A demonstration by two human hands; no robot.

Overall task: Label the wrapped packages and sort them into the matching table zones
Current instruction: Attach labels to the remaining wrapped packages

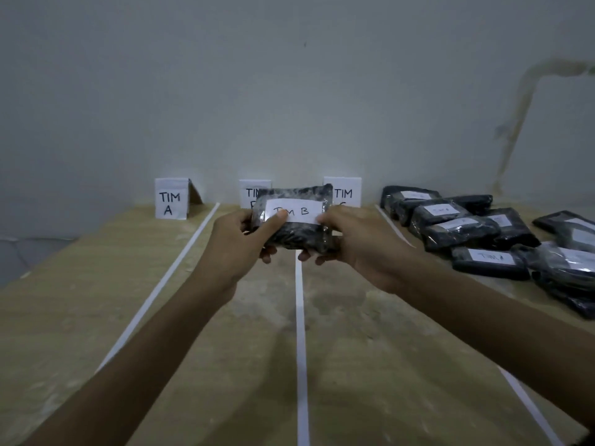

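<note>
We held wrapped package [294, 231] labelled TIM B above table [80, 304]: left hand [236, 241] and right hand [351, 239] both gripped its edges, fingers curled under.

- White folded paper card [171, 198], far left on the tabletop [80, 300]: "TIM A".
- Middle white paper card [254, 189]: "TIM"; the lower line is hidden behind the held package.
- Right white paper card [343, 192]: "TIM"; the letter below is cut off.
- White paper label [294, 211] on the black plastic-wrapped package [299, 235]: "TIM B", first letters partly covered.
- White pile label [490, 256], right side: "TIM", last letter unclear.
- Other pile labels: too blurred to read.
</note>
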